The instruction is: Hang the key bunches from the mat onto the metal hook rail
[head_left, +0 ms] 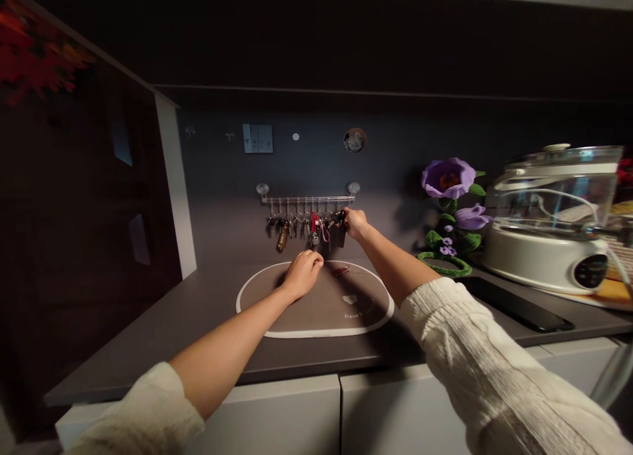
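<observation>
A clear rack [309, 199] on the wall carries a row of hooks with several bunches of keys [291, 225] and tags hanging from them. At the rack's right end, my right hand [356, 223] is closed in a pinch on the last bunch of dark keys [341, 219]. My left hand [305, 272] hovers low in front of the rack with curled fingers; whatever it may hold is hidden. Below, an oval brown mat [291, 316] with a white border lies on the counter. A small reddish item with a ring [341, 270] rests on it.
To the right stand purple crocheted flowers [449, 178] with a green ring base, and a white appliance [539, 260] with a clear top. A black phone [517, 303] lies before them. A shelf [316, 39] overhangs the dark counter [182, 336], and a side panel [175, 184] bounds the left.
</observation>
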Demonstrator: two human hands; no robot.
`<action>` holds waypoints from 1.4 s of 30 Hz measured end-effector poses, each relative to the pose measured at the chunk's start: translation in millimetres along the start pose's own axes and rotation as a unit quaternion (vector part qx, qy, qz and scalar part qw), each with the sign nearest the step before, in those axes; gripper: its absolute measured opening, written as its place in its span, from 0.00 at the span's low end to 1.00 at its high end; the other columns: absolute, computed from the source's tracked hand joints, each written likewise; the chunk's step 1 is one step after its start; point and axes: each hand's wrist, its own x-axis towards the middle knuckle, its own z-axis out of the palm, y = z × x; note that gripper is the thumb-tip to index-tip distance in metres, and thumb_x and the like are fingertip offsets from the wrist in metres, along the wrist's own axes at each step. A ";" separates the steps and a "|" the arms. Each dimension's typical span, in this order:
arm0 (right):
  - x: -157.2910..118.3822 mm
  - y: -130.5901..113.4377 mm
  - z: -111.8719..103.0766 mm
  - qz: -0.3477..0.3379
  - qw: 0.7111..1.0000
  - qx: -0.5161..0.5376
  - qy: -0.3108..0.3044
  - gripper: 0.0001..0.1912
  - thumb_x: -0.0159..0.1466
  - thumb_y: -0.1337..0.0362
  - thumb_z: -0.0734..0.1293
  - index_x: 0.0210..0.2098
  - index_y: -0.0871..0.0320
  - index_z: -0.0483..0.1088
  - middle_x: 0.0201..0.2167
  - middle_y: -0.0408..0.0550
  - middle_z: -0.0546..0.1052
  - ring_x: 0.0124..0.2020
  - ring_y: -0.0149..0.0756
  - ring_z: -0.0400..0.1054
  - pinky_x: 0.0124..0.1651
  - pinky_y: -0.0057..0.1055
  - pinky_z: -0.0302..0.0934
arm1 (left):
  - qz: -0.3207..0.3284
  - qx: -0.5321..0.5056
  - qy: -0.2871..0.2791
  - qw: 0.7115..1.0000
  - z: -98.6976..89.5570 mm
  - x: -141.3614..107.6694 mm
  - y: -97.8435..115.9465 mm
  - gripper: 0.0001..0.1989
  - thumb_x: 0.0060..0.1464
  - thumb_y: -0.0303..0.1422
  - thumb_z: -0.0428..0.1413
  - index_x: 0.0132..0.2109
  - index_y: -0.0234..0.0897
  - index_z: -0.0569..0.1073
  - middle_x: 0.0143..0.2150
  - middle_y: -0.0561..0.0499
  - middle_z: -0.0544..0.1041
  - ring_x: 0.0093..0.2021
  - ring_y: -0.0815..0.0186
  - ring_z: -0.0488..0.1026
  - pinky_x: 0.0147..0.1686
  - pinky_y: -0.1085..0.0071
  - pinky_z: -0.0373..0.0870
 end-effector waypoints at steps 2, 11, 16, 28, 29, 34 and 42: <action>-2.5 0.1 0.8 0.041 0.998 0.024 0.039 0.09 0.57 0.70 0.58 0.21 0.57 0.57 0.09 0.37 0.56 0.12 0.25 0.50 0.17 0.26 0.55 | 0.001 0.003 -0.001 1.000 -0.5 -0.1 0.0 0.09 0.53 0.28 0.46 0.33 0.36 0.71 0.32 0.48 0.71 0.37 0.65 0.66 0.39 0.68 0.62; -14.9 3.0 -2.9 0.066 0.994 0.063 0.053 0.11 0.59 0.71 0.57 0.20 0.58 0.57 0.09 0.36 0.56 0.11 0.24 0.49 0.15 0.24 0.55 | -0.005 0.006 -0.001 1.000 -1.2 -0.1 -0.6 0.09 0.53 0.29 0.46 0.34 0.35 0.70 0.33 0.48 0.71 0.37 0.65 0.66 0.39 0.69 0.62; -14.3 10.7 -3.6 0.044 0.997 0.046 0.053 0.11 0.60 0.70 0.57 0.21 0.60 0.58 0.10 0.37 0.60 0.11 0.23 0.51 0.15 0.23 0.54 | -0.011 0.007 -0.002 1.000 -0.7 0.1 -1.7 0.09 0.53 0.28 0.46 0.34 0.35 0.70 0.33 0.48 0.71 0.37 0.65 0.66 0.39 0.69 0.62; 4.7 32.0 -12.0 -0.011 0.995 -0.071 0.064 0.09 0.56 0.63 0.62 0.23 0.61 0.62 0.12 0.36 0.60 0.14 0.21 0.52 0.17 0.19 0.49 | -0.017 0.014 -0.005 1.000 -1.9 0.4 0.3 0.09 0.53 0.28 0.46 0.35 0.34 0.70 0.34 0.48 0.72 0.37 0.65 0.67 0.39 0.69 0.62; 4.4 31.7 -12.7 -0.011 0.996 -0.071 0.061 0.08 0.56 0.64 0.62 0.24 0.61 0.62 0.13 0.37 0.61 0.15 0.21 0.53 0.18 0.18 0.50 | -0.016 0.015 -0.004 1.000 -1.7 0.6 -0.2 0.09 0.53 0.28 0.46 0.35 0.34 0.70 0.34 0.48 0.72 0.37 0.65 0.67 0.39 0.69 0.62; -1.6 26.3 -19.1 -0.016 0.992 -0.105 0.064 0.04 0.54 0.66 0.62 0.26 0.61 0.63 0.17 0.38 0.64 0.18 0.22 0.56 0.24 0.20 0.54 | -0.014 0.017 -0.006 1.000 -1.4 1.5 -1.9 0.09 0.53 0.28 0.46 0.34 0.34 0.71 0.34 0.48 0.72 0.37 0.65 0.67 0.39 0.69 0.62; -34.7 20.2 -35.1 -0.023 0.974 -0.214 0.069 0.06 0.53 0.63 0.62 0.24 0.59 0.63 0.17 0.38 0.63 0.18 0.23 0.54 0.24 0.22 0.53 | -0.006 0.012 -0.005 1.000 -2.4 0.3 -2.7 0.08 0.52 0.27 0.47 0.34 0.35 0.71 0.33 0.48 0.72 0.36 0.65 0.67 0.39 0.69 0.62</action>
